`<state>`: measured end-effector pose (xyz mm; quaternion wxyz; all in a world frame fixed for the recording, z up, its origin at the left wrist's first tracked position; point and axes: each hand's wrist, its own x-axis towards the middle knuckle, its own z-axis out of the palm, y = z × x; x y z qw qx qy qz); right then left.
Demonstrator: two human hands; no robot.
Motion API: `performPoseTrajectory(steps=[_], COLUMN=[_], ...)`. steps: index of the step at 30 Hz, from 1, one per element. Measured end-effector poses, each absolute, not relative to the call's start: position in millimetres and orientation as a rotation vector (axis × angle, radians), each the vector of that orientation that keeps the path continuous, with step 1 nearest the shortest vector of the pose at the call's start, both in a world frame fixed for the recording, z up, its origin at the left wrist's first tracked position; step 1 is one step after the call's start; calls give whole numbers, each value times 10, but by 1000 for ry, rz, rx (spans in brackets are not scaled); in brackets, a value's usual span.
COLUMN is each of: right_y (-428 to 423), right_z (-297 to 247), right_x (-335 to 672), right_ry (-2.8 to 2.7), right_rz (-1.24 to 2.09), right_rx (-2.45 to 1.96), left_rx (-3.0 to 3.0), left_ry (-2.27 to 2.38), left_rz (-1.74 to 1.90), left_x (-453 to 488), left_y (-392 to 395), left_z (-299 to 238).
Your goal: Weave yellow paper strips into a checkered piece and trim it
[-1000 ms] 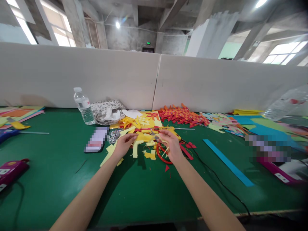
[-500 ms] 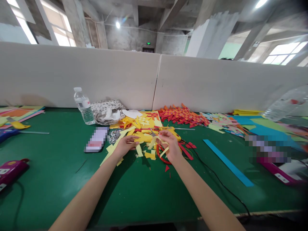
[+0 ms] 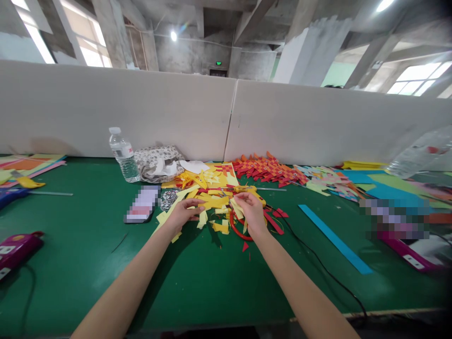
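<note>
Both my hands work over a heap of yellow paper strips (image 3: pixel 212 200) on the green table (image 3: pixel 212 278). My left hand (image 3: pixel 183 214) pinches a pale yellow strip (image 3: pixel 202 217) that hangs from its fingers. My right hand (image 3: pixel 252 212) is closed on several thin yellow strips (image 3: pixel 236 207). Red-handled scissors (image 3: pixel 237 226) lie on the table just under my right hand, with red paper scraps (image 3: pixel 277 219) beside them.
A water bottle (image 3: pixel 123 155) and a patterned cloth pouch (image 3: pixel 157 162) stand at the back by the white partition (image 3: pixel 141 108). A phone (image 3: pixel 141 205) lies left of the heap. Red-orange woven paper pieces (image 3: pixel 268 169), a blue strip (image 3: pixel 334 238), a black cable (image 3: pixel 318 263) and a magenta tool (image 3: pixel 16 247) lie around.
My hands have drawn closer together over the heap. The strip in my left hand has shifted, and the strips in my right hand have been gathered in.
</note>
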<state>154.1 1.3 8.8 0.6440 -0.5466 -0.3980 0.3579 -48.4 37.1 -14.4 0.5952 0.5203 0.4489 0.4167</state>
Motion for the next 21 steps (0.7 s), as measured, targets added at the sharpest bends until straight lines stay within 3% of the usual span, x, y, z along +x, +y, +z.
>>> performPoseTrajectory(steps=[21], right_y=[-10], right_z=[97], right_x=[1502], right_ry=[-919], right_rz=[827], right_rx=[-1135], left_rx=[1236], left_ry=[1032], left_rz=[886], left_x=[-481], left_y=[347], left_z=[-139])
